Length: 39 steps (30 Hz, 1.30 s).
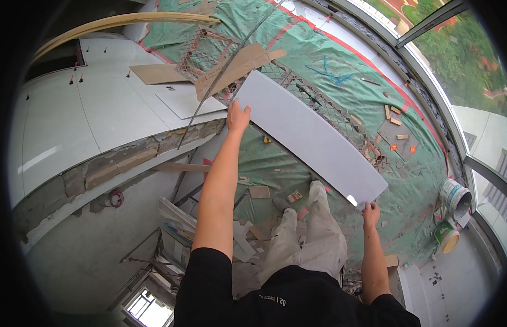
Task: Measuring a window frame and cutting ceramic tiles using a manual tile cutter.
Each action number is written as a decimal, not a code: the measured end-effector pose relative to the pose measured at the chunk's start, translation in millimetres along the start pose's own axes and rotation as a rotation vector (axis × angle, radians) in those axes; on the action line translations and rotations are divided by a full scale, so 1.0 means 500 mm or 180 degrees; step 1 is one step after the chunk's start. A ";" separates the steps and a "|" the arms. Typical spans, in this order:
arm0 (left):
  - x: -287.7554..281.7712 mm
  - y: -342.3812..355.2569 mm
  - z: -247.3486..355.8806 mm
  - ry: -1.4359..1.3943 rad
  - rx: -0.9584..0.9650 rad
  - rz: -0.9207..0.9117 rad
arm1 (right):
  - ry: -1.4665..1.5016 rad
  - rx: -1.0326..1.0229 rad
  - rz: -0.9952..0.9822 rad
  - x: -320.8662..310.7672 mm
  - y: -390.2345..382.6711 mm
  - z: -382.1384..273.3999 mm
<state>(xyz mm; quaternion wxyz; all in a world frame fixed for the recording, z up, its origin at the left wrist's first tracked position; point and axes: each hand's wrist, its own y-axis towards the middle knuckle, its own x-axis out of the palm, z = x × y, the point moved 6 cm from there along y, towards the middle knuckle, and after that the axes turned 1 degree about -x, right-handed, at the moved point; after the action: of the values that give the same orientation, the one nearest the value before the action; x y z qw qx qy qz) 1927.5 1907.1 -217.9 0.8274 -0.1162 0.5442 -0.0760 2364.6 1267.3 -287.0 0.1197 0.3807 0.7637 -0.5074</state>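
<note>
A long, pale grey tile (310, 136) slants across the middle of the head view, from upper left to lower right. My left hand (238, 115) grips its upper left end, with the thumb on the face and the other fingers mostly hidden behind the edge. At the opposite end my right hand (370, 213) is closed on the lower right corner. Both arms reach out in front of me. Beneath the tile lies a rusty metal mesh (286, 76), partly hidden by it.
Green sheeting (264, 163) with red tape covers the floor. Cardboard (237, 68) and a thin rod lie by the white tiled ledge (62, 125) at left. Small blocks (395, 117) lie scattered at right, near a white bucket (455, 197) and a green tub (447, 237) beside the windows.
</note>
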 end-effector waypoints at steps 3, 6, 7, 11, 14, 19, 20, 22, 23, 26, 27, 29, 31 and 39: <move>0.013 0.034 -0.014 0.0140 -0.0157 -0.0145 | -0.0024 0.0099 -0.0070 0.010 -0.003 -0.004; -0.004 0.067 -0.039 0.0400 0.0032 0.0067 | 0.0024 0.0144 -0.0210 0.036 -0.012 -0.022; 0.008 0.070 -0.034 0.0394 0.0049 0.0023 | 0.0053 0.0158 -0.0215 0.029 -0.015 -0.021; 0.023 0.080 -0.022 0.0493 -0.0016 -0.0058 | 0.0088 0.0207 -0.0154 0.015 -0.016 -0.018; 0.018 0.084 -0.024 0.0649 -0.0027 -0.0116 | 0.0077 0.0213 -0.0126 0.015 -0.008 -0.015; -0.010 0.086 -0.030 0.0452 0.0114 -0.0103 | 0.0091 0.0296 -0.0093 0.024 -0.003 -0.012; -0.015 0.085 -0.033 0.0373 0.0228 -0.0053 | 0.0095 0.0254 -0.0141 0.027 0.000 -0.010; -0.041 0.096 -0.055 0.0268 0.0268 0.0097 | 0.0179 0.0403 -0.0114 0.025 0.002 0.002; -0.038 0.095 -0.054 0.0136 0.0334 0.0147 | 0.0164 0.0375 -0.0127 0.019 0.001 0.004; -0.082 0.131 -0.127 0.0363 -0.0028 0.0553 | 0.0375 0.0462 -0.0193 0.016 -0.023 0.002; -0.092 0.144 -0.165 0.0435 -0.0316 0.0696 | 0.0631 0.0390 -0.0215 0.012 -0.028 -0.001; -0.104 0.162 -0.215 0.0490 -0.0293 0.0825 | 0.0888 0.0303 -0.0264 0.012 -0.040 -0.013; -0.132 0.176 -0.274 0.0901 -0.0259 0.0965 | 0.0952 0.0289 -0.0388 0.027 -0.060 -0.030; -0.166 0.180 -0.360 0.1450 -0.0746 0.0628 | 0.0527 0.0207 -0.0617 0.058 -0.094 0.016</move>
<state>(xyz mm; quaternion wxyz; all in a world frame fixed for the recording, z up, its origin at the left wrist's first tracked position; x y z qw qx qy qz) 1729.2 1994.7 -237.9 0.6680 -0.1375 0.7300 0.0443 2310.2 1264.5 -274.7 -0.0058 0.3495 0.7873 -0.5079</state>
